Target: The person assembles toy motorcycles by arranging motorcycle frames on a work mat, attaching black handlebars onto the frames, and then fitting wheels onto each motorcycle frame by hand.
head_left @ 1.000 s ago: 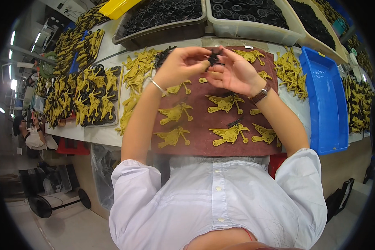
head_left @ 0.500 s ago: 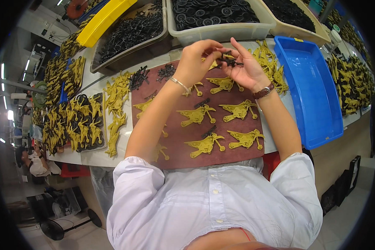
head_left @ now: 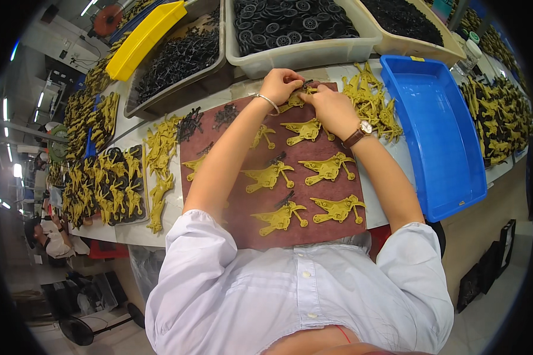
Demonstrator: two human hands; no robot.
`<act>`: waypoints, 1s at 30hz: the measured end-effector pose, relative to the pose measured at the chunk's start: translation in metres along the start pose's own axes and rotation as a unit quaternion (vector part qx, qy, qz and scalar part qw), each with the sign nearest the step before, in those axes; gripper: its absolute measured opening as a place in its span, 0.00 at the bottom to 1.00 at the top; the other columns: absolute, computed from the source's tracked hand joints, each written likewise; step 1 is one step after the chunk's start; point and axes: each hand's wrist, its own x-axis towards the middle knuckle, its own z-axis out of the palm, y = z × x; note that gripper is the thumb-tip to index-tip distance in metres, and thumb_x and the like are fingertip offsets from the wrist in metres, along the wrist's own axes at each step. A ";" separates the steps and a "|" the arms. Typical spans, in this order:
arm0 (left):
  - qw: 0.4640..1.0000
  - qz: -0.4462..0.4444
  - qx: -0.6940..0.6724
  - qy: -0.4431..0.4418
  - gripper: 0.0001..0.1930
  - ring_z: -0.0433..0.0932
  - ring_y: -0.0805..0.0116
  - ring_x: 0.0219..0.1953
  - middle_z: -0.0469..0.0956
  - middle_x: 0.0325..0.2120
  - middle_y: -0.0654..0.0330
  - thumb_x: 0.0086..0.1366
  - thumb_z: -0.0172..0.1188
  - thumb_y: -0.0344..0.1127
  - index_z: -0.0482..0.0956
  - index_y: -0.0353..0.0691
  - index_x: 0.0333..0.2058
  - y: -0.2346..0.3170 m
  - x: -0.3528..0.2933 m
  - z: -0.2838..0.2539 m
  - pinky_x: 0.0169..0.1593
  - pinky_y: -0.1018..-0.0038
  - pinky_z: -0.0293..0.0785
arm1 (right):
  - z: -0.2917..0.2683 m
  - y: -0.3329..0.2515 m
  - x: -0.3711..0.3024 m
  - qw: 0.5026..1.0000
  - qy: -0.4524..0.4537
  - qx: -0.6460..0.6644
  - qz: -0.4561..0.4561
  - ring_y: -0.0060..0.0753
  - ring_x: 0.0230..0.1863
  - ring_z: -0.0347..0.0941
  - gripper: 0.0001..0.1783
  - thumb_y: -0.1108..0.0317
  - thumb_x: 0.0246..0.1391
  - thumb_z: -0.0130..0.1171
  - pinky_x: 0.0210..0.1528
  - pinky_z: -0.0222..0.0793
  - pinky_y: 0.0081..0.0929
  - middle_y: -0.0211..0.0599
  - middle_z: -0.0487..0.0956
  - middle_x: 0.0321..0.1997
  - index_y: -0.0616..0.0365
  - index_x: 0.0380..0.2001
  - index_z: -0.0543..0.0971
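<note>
At the far edge of the maroon mat [head_left: 231, 231], my left hand [head_left: 279, 87] pinches a small black plastic part [head_left: 307, 84] above a yellow plastic part [head_left: 292, 103]. My right hand [head_left: 333, 111], turned palm down, meets it there with fingers curled; what lies inside them is hidden. More yellow parts, each with a curved arm, lie in rows on the mat, such as one yellow part [head_left: 327, 167] near the right edge. A thin black part [head_left: 285, 199] rests against another yellow one. My left forearm covers some of the left-hand column.
Beyond the mat stand bins of black parts [head_left: 183, 59] and black wheels [head_left: 282, 40], with a yellow tray [head_left: 145, 41] on the left bin. A blue tray [head_left: 438, 139] stands at right. Loose yellow parts [head_left: 370, 97] and small black piles [head_left: 189, 124] flank the mat.
My right hand has turned from palm up, with black parts in it, to palm down. Both hands have come down together onto the yellow part at the mat's far edge.
</note>
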 end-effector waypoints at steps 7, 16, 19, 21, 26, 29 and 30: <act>0.992 0.032 0.111 0.051 0.10 0.79 0.68 0.31 0.82 0.27 0.55 0.57 0.63 0.35 0.84 0.36 0.35 -0.010 0.003 0.007 0.40 0.71 0.74 | 0.005 0.002 -0.001 0.990 -0.082 -0.115 -0.013 0.39 0.30 0.79 0.21 0.67 0.58 0.48 0.27 0.74 0.35 0.42 0.77 0.37 0.36 0.54 0.77; 0.980 0.091 0.120 0.128 0.06 0.80 0.63 0.28 0.81 0.24 0.56 0.55 0.64 0.32 0.84 0.39 0.32 -0.006 -0.004 0.017 0.36 0.71 0.76 | 0.004 0.000 0.000 0.988 -0.088 -0.127 -0.022 0.39 0.28 0.79 0.19 0.65 0.60 0.46 0.25 0.74 0.34 0.42 0.77 0.33 0.38 0.52 0.78; 0.961 0.154 0.185 0.135 0.06 0.81 0.61 0.30 0.82 0.27 0.57 0.54 0.63 0.31 0.84 0.40 0.31 -0.003 -0.008 0.016 0.36 0.68 0.75 | 0.002 -0.002 0.000 0.997 -0.049 -0.067 0.001 0.46 0.31 0.81 0.07 0.70 0.50 0.53 0.31 0.77 0.38 0.47 0.80 0.32 0.56 0.29 0.81; 0.943 0.203 0.232 0.124 0.06 0.81 0.61 0.32 0.82 0.29 0.59 0.53 0.61 0.31 0.84 0.42 0.31 -0.003 -0.011 0.013 0.37 0.66 0.74 | 0.002 -0.003 0.001 0.996 -0.046 -0.079 0.002 0.46 0.32 0.82 0.07 0.71 0.49 0.55 0.31 0.77 0.38 0.47 0.81 0.33 0.57 0.27 0.82; 0.875 0.292 0.367 0.122 0.10 0.77 0.61 0.40 0.80 0.36 0.62 0.57 0.57 0.33 0.85 0.48 0.36 -0.006 -0.021 0.016 0.46 0.66 0.69 | 0.006 -0.001 0.002 0.995 -0.075 -0.063 0.011 0.46 0.33 0.82 0.07 0.71 0.49 0.55 0.32 0.78 0.38 0.46 0.82 0.33 0.58 0.26 0.83; 0.885 0.255 0.372 0.113 0.12 0.75 0.62 0.45 0.77 0.40 0.61 0.58 0.57 0.33 0.85 0.49 0.39 -0.004 -0.026 0.017 0.49 0.66 0.66 | 0.008 0.003 0.001 0.993 -0.098 -0.059 0.011 0.46 0.33 0.82 0.08 0.71 0.49 0.55 0.33 0.78 0.38 0.46 0.82 0.32 0.58 0.27 0.83; 0.889 0.241 0.377 0.100 0.12 0.75 0.62 0.45 0.77 0.40 0.61 0.58 0.57 0.33 0.85 0.49 0.39 -0.003 -0.028 0.017 0.49 0.66 0.66 | 0.008 0.004 0.002 0.995 -0.075 -0.060 0.001 0.46 0.33 0.82 0.08 0.71 0.50 0.55 0.34 0.78 0.38 0.46 0.82 0.32 0.57 0.27 0.83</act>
